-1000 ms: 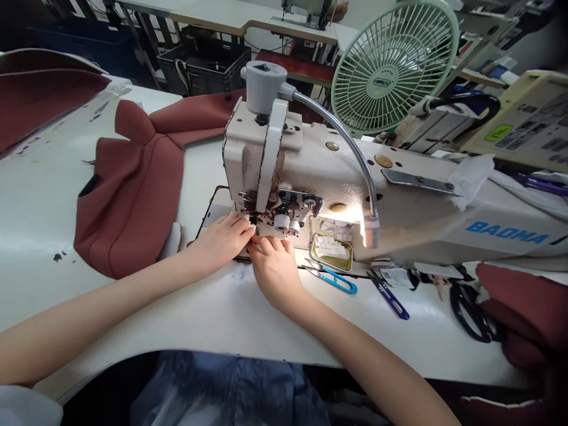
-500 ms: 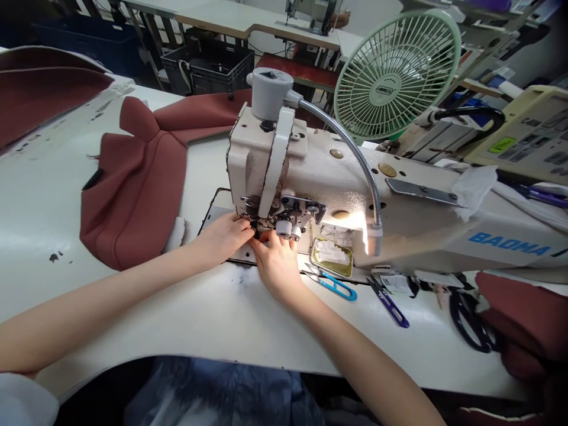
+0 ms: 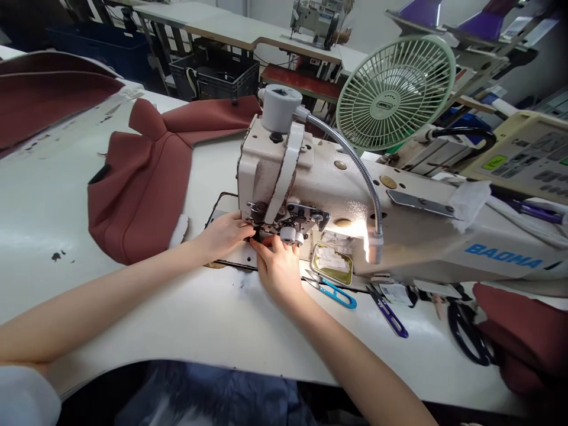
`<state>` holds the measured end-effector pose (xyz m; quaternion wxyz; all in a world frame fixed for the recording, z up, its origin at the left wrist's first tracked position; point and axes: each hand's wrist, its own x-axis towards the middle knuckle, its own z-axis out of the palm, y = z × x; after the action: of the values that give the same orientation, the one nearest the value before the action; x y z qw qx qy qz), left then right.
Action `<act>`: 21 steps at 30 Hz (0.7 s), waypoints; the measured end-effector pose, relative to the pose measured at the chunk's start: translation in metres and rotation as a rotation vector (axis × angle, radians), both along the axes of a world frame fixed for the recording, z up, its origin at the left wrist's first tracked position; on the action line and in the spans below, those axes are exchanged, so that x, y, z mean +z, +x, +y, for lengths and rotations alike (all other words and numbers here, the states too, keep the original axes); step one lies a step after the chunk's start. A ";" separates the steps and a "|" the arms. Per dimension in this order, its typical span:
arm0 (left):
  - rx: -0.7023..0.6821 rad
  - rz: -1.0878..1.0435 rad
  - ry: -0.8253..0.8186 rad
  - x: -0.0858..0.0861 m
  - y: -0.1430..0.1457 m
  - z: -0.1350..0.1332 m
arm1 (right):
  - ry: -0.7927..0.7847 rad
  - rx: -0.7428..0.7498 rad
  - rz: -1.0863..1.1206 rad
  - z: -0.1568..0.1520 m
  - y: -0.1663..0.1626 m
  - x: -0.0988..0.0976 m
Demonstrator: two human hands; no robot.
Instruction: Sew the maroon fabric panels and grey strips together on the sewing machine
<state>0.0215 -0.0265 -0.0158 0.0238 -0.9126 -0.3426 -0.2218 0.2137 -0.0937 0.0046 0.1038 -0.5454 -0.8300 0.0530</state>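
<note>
Both hands work at the needle area of a sewing machine (image 3: 270, 171). My left hand (image 3: 225, 235) lies at the left of the needle, its fingers closed together near the presser foot. Close against it, my right hand (image 3: 279, 265) reaches under the machine head with bent fingers. A small dark bit shows between the fingertips, too hidden to name. To the left, a sewn red-brown cover piece (image 3: 148, 189) rests on the table. A lit lamp (image 3: 375, 245) on a bendy neck shines on the bed to the right.
Right of my hands lie blue thread snips (image 3: 337, 293), purple snips (image 3: 391, 313), a small tray with white labels (image 3: 332, 264) and black-handled scissors (image 3: 468, 334). Red-brown material (image 3: 523, 331) is at the right edge. A green fan (image 3: 390, 94) stands behind the machine.
The camera view has tilted up slightly, so everything sits a little lower in the picture. Both hands stay at the needle area, with hardly any visible movement.
</note>
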 end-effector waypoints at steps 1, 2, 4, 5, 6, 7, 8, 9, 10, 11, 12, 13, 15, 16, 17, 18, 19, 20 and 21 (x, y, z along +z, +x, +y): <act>0.002 -0.005 -0.001 -0.001 0.000 0.001 | 0.008 -0.001 0.011 0.000 0.000 0.000; 0.003 -0.010 -0.003 -0.002 0.000 0.002 | 0.015 -0.002 0.020 0.000 0.000 0.000; 0.003 -0.019 -0.008 -0.004 -0.001 0.004 | 0.026 -0.002 0.030 0.000 0.000 -0.001; 0.002 -0.022 -0.008 -0.004 -0.001 0.004 | 0.029 -0.002 0.033 0.000 0.000 -0.001; -0.001 -0.022 -0.004 -0.004 -0.001 0.005 | 0.034 -0.002 0.034 0.000 0.000 -0.002; -0.008 -0.019 0.000 -0.004 -0.001 0.005 | 0.040 -0.003 0.035 0.000 0.000 -0.003; -0.017 -0.016 0.003 -0.004 -0.001 0.006 | 0.046 -0.004 0.035 -0.001 0.000 -0.003; -0.022 -0.014 0.009 -0.004 -0.001 0.006 | 0.053 -0.006 0.034 -0.001 0.000 -0.004; -0.025 -0.015 0.014 -0.004 0.000 0.006 | 0.058 -0.006 0.033 -0.001 0.000 -0.004; -0.027 -0.016 0.015 -0.004 0.000 0.007 | 0.063 -0.006 0.031 0.000 0.000 -0.004; -0.028 -0.018 0.010 -0.003 0.001 0.007 | 0.069 -0.004 0.030 0.000 0.000 -0.004; -0.029 -0.021 0.001 -0.003 0.001 0.008 | 0.075 -0.001 0.029 0.000 0.000 -0.004; -0.031 -0.025 -0.019 -0.002 0.000 0.008 | 0.093 0.005 0.035 0.000 0.000 -0.004; -0.033 -0.024 -0.029 -0.001 -0.001 0.007 | 0.103 0.006 0.040 0.000 0.000 -0.004; -0.035 -0.023 -0.037 -0.001 -0.001 0.006 | 0.113 0.007 0.045 0.000 0.000 -0.004; -0.036 -0.020 -0.045 0.000 -0.001 0.005 | 0.122 0.008 0.051 0.000 0.000 -0.003; -0.039 -0.014 -0.056 0.002 -0.001 0.004 | 0.128 0.010 0.056 0.000 0.000 -0.003; -0.042 -0.010 -0.065 0.004 0.001 0.002 | 0.133 0.014 0.059 -0.001 0.000 -0.002; -0.040 -0.007 -0.071 0.006 0.002 0.001 | 0.137 0.020 0.061 -0.001 0.000 -0.002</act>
<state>0.0239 -0.0257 -0.0099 -0.0144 -0.9188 -0.3319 -0.2133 0.2136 -0.0948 0.0030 0.1656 -0.5270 -0.8334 0.0135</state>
